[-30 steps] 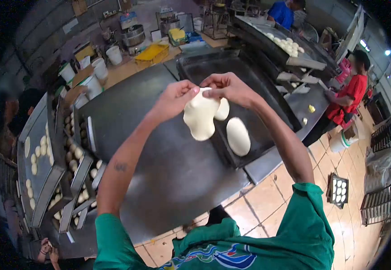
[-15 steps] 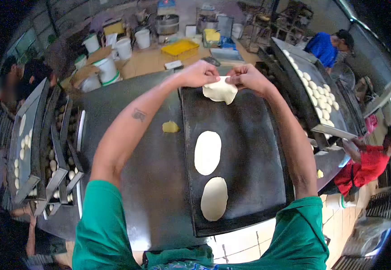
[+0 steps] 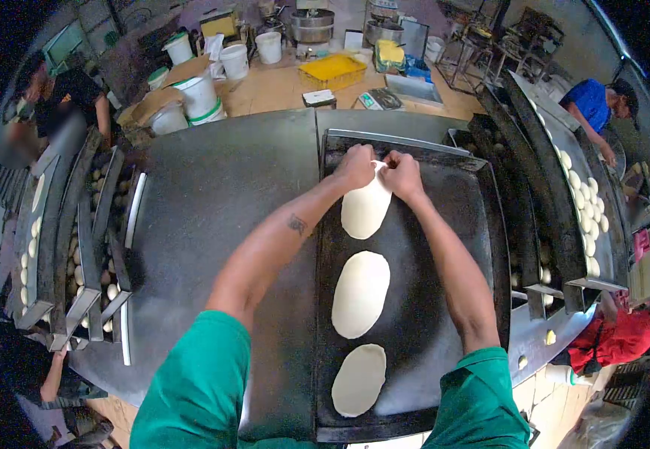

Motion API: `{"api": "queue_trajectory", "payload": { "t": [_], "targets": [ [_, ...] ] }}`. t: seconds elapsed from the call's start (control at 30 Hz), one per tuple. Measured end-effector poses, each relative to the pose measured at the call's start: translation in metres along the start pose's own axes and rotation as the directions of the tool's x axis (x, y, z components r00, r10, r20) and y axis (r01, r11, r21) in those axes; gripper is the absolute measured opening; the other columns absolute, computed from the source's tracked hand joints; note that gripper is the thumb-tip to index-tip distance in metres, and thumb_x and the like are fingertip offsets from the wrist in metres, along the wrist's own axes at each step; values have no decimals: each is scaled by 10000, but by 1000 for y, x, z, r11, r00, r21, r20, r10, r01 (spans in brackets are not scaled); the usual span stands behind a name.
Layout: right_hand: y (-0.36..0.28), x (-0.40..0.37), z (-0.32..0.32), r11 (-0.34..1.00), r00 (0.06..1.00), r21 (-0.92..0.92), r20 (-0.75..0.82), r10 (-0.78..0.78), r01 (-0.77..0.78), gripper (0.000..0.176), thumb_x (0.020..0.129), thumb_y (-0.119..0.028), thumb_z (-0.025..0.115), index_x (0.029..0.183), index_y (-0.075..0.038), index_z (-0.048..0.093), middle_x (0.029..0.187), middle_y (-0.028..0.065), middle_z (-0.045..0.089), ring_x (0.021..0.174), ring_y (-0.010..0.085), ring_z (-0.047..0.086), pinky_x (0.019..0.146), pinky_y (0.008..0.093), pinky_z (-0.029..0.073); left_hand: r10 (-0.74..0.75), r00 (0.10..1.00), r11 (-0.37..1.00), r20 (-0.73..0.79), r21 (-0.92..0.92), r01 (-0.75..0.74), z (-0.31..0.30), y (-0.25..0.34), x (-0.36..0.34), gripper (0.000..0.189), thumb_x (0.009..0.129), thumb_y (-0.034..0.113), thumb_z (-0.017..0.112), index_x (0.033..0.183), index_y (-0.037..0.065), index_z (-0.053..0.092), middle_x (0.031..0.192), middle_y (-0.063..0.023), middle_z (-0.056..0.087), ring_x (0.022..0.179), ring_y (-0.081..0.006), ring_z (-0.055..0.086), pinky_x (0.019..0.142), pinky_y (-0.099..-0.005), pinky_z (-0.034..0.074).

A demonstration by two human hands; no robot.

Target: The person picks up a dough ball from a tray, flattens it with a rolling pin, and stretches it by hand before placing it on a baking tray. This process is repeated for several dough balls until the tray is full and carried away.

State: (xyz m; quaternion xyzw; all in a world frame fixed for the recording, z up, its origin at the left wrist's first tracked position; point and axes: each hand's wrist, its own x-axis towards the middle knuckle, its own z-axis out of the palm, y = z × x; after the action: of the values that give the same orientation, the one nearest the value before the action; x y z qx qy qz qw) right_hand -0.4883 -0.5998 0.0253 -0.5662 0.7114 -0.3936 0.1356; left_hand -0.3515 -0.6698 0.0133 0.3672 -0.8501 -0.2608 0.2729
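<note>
My left hand (image 3: 358, 167) and my right hand (image 3: 402, 176) are side by side near the far end of a dark baking tray (image 3: 437, 299). Both have their fingers closed on the far edge of a flat oval piece of dough (image 3: 366, 209). Its near part hangs down or lies over the tray; whether it touches the metal is hard to tell. Nearer to me, a second dough oval (image 3: 361, 294) and a third dough oval (image 3: 359, 380) lie flat in a row on the tray. My fingertips are partly hidden.
Stacked trays of dough balls stand left (image 3: 35, 247) and right (image 3: 588, 209) on the metal table (image 3: 183, 224). Beyond it are white buckets (image 3: 196, 97), a yellow crate (image 3: 332, 71) and a scale (image 3: 379, 99). A person in blue (image 3: 588, 105) and another in red (image 3: 615, 343) are at right.
The held dough was bunched and raised at the tray's far end; it is now longer and smoother, lower over the tray. Both hands have come nearer the tray, and the camera view has shifted.
</note>
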Motion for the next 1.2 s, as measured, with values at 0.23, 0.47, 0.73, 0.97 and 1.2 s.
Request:
{"api": "queue_trajectory", "payload": {
  "t": [0.23, 0.47, 0.73, 0.97, 1.2],
  "targets": [
    [0, -7, -5, 985, 1000, -171, 22, 11, -7, 213, 779, -154, 647, 870, 38, 653, 789, 176, 677, 765, 268, 668, 712, 383, 511, 317, 941, 941, -122, -83, -328, -60, 17, -43, 248, 895, 73, 607, 1132, 4, 634, 1079, -227, 614, 1016, -370, 618, 880, -433, 503],
    [-27, -36, -3, 560, 831, 635, 267, 488, -532, 291, 926, -260, 580, 838, 16, 589, 649, 92, 559, 526, 198, 566, 477, 306, 484, -334, 942, 903, 5, -285, 322, -226, -47, -367, 308, 922, 244, 657, 1130, 17, 659, 1067, -168, 678, 1077, -298, 616, 938, -414, 481],
    [-412, -83, 75, 818, 915, 549, 219, -339, 172, 276, 881, -280, 696, 817, -17, 645, 716, 15, 620, 694, 85, 574, 624, 255, 461, -612, 252, 277, -749, 95, 956, -287, -150, -681, 646, 766, 397, 781, 1232, 29, 527, 1284, -248, 471, 1208, -442, 430, 1046, -545, 334],
    [-682, -186, 277, 391, 256, 436, 337, -906, 811, 199, 835, -115, 600, 992, -5, 653, 820, 127, 664, 801, 253, 649, 743, 337, 516, -504, 470, 604, -725, 94, 792, -299, -186, -757, 373, 853, 229, 652, 1139, 12, 551, 1126, -185, 529, 1052, -386, 489, 881, -481, 401],
    [-744, -195, 365, 594, 495, -215, 790, -360, 775, 549, 731, -350, 697, 1005, 123, 644, 1095, 282, 662, 1030, 370, 652, 882, 419, 514, -500, 588, 706, -635, 94, 702, -299, -190, -807, 375, 836, 241, 641, 1134, 22, 584, 1150, -157, 545, 1085, -355, 495, 909, -480, 401]
  ]
}}
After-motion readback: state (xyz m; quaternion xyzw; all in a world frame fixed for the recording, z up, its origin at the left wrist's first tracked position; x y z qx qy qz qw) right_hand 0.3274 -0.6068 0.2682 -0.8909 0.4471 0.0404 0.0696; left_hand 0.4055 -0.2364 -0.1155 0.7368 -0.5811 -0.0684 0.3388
